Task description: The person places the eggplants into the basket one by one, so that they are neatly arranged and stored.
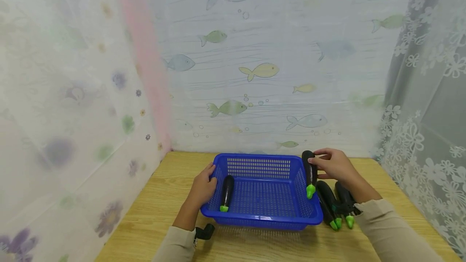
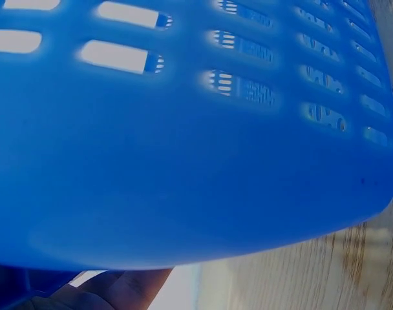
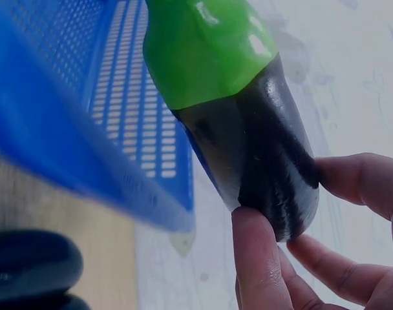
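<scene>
A blue plastic basket with perforated walls stands on the table. Inside it, near the left wall, lies one dark eggplant with a green stem end. My left hand grips the basket's left rim; in the left wrist view the basket wall fills most of the picture. Over the right rim my right hand pinches another eggplant between thumb and fingers, its green end pointing down toward the basket. Several more eggplants lie on the table right of the basket, partly hidden by my right wrist.
The wood-grain table extends on both sides of the basket. Behind it hangs a curtain printed with fish. A flowered curtain closes off the left, and a lace-patterned one the right.
</scene>
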### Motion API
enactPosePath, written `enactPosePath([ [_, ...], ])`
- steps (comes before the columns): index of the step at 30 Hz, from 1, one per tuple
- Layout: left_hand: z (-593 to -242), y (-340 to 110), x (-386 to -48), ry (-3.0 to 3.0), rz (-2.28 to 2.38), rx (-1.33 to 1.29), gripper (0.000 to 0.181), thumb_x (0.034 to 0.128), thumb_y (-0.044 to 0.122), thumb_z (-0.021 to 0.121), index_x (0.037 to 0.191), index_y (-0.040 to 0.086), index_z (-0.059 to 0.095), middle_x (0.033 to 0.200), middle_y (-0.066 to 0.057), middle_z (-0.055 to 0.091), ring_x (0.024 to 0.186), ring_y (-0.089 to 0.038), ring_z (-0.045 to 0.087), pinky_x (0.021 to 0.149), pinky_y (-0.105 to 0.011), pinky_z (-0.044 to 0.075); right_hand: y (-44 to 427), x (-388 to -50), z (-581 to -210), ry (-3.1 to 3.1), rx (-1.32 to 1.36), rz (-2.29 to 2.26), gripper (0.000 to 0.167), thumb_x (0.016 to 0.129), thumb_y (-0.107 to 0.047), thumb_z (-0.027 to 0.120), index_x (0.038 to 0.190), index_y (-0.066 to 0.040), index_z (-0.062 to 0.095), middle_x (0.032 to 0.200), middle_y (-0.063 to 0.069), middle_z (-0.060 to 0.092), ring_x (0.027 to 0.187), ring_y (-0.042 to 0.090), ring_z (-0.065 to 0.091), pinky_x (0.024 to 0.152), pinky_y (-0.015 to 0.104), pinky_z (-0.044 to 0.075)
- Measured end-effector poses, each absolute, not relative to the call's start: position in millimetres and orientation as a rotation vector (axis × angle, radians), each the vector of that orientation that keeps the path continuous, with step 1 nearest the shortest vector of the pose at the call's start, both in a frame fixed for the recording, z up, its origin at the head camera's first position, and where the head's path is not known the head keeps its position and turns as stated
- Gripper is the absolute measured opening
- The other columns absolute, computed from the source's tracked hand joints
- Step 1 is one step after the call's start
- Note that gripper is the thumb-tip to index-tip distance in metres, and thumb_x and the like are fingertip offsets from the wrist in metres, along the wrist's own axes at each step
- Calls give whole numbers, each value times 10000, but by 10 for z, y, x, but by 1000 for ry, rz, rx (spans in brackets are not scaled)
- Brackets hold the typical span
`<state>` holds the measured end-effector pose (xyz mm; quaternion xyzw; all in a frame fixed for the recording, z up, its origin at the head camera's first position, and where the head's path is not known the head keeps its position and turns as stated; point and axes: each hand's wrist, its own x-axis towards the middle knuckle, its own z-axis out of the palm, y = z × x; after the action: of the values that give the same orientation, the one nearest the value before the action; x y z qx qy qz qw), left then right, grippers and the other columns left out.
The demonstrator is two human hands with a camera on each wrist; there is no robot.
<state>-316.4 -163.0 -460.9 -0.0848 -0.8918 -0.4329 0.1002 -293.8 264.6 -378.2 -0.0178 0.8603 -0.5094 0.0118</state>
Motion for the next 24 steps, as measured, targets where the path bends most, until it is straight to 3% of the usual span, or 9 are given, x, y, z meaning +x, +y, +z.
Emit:
enactPosePath([
  [12, -4604, -1620, -3160, -2645, -1283, -239, 566, 987, 105, 488, 1531, -42, 445, 1652, -141, 381, 1527, -395, 337, 1226, -572, 299, 2292, -3103, -3786, 2612, -61, -1654, 658, 975, -316, 707, 1494, 13, 475, 1403, 315, 563, 1176, 419, 663, 805, 425, 646],
  [24, -4596, -1609, -3157, -2653, -1271, -229, 567, 989, 103, 491, 1537, -33, 440, 1657, -125, 376, 1531, -384, 333, 1229, -564, 297, 1994, -3220, -3865, 2506, -89, -1761, 629, 959, -232, 726, 1472, 45, 489, 1383, 323, 565, 1102, 380, 708, 811, 474, 641],
])
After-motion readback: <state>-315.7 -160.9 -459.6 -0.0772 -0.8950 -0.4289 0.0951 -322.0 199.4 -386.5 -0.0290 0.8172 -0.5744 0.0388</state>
